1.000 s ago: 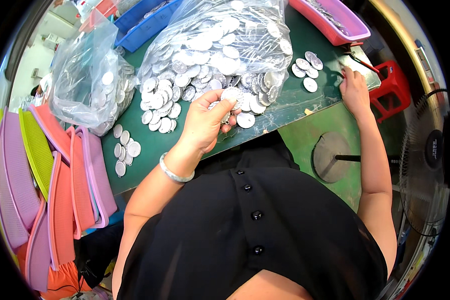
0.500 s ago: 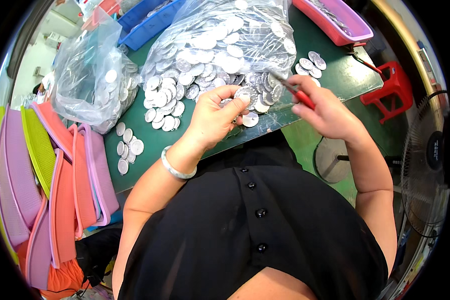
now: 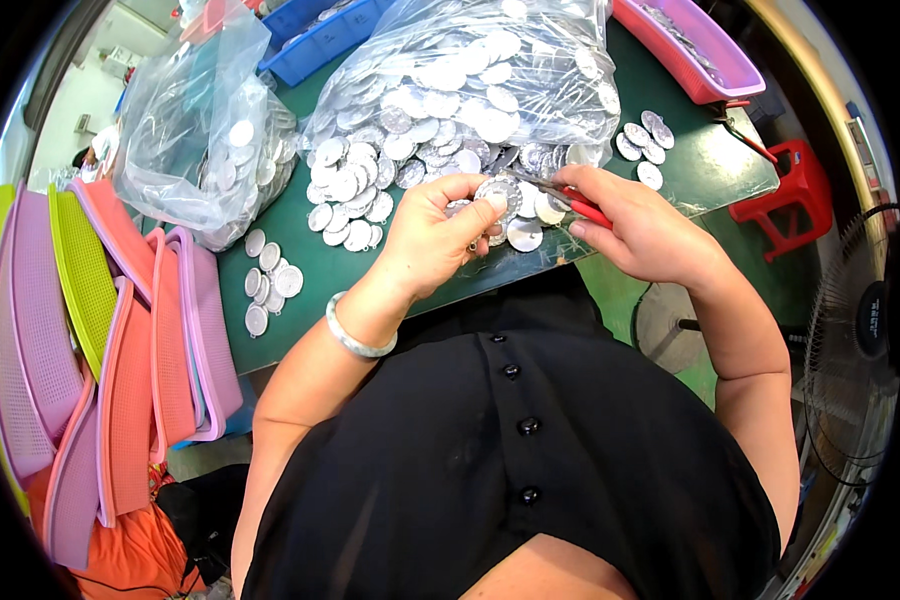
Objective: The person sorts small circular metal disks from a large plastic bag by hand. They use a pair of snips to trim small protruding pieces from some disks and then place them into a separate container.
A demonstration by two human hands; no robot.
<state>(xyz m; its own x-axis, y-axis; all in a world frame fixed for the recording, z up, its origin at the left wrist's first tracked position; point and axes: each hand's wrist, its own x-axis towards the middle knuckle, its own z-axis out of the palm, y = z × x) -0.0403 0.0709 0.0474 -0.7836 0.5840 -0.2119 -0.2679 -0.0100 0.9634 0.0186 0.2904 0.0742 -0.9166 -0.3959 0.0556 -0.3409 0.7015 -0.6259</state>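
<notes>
Silver disc [image 3: 509, 190] in left hand [image 3: 432, 238], markings illegible, red-handled pliers [image 3: 588, 211] in right hand [image 3: 655, 228]

Red-handled pliers [image 3: 588, 211] in right hand [image 3: 652, 225]

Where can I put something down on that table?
The green table looks bare between the left hand and the small left group of round silver discs, and between the small right group and the table's right corner. It's crowded around the big clear plastic bag.
</notes>
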